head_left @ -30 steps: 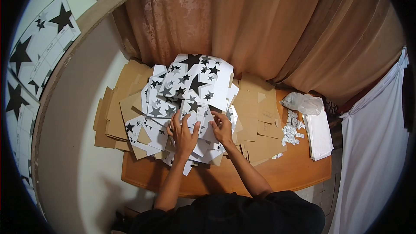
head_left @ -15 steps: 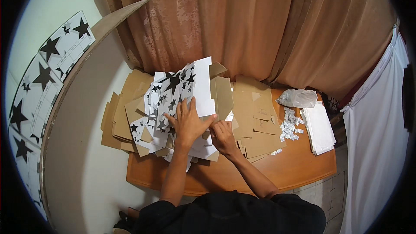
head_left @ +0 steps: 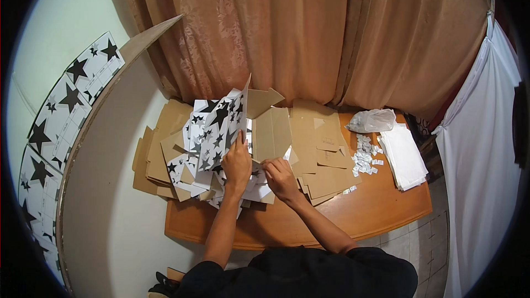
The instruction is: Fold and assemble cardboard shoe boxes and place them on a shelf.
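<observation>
A star-printed cardboard box [head_left: 270, 132] lies partly unfolded between my hands, its plain brown inside facing up. Its white side panel with black stars stands nearly upright on the left. My left hand [head_left: 237, 164] is closed on the lower part of that panel, index finger stretched up along it; the thumb is hard to see. The fingers of my right hand [head_left: 281, 179] are bent and pinch the near edge of the brown cardboard. Under and left of the box, star-printed sheets [head_left: 212, 132] lie in an untidy heap.
Flat brown cardboard pieces [head_left: 326, 174] are stacked right of the box, others [head_left: 165, 127] at the left. Small white packets [head_left: 364, 157], a clear plastic bag [head_left: 371, 121] and white sheets [head_left: 404, 157] lie on the wooden table's [head_left: 309, 222] right side. A curved board [head_left: 110, 127] stands left.
The star-printed panel has swung up to near vertical, showing the brown inside. My left hand has gone from spread flat on the print to closed at the panel; my right hand still pinches the cardboard.
</observation>
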A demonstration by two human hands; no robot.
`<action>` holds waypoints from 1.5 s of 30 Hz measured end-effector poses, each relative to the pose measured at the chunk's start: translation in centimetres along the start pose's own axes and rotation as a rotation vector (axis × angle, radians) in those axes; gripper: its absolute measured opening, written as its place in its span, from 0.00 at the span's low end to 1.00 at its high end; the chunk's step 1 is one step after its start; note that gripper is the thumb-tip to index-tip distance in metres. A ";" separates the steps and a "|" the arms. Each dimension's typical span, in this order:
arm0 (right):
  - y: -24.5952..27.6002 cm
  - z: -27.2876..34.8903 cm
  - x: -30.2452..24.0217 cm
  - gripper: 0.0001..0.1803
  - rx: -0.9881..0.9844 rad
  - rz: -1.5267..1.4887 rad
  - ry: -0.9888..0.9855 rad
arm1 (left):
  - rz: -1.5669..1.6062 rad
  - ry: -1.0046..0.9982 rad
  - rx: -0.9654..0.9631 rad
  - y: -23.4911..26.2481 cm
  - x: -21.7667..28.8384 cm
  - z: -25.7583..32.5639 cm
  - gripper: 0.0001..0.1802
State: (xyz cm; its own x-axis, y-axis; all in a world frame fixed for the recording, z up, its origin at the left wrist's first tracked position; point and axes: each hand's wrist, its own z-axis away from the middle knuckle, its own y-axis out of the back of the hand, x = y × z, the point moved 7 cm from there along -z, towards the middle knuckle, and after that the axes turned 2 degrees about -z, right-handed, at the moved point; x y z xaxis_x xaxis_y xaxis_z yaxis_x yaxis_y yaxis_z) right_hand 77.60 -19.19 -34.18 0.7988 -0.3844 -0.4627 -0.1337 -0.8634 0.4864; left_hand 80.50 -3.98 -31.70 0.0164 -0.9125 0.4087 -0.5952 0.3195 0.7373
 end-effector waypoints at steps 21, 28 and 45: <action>26.4 12.2 6.5 0.54 0.165 -0.567 -0.767 | 0.543 -0.005 0.014 4.0 21.4 8.2 0.16; 39.1 19.9 6.6 0.41 0.167 -0.208 -0.911 | 0.600 -0.272 0.000 -2.9 35.9 16.8 0.23; 53.1 27.8 11.6 0.15 0.287 0.266 -0.845 | 0.768 -0.197 -0.562 -12.6 41.3 26.5 0.36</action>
State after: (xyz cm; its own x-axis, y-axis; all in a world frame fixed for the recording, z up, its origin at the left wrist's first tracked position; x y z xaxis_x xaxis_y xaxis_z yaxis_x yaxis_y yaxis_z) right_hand 63.46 -78.55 -34.33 0.0445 -0.5940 -0.8032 -0.4811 -0.7174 0.5039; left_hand 67.33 -52.48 -38.36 -0.3815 -0.4143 0.8263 0.0842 0.8747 0.4773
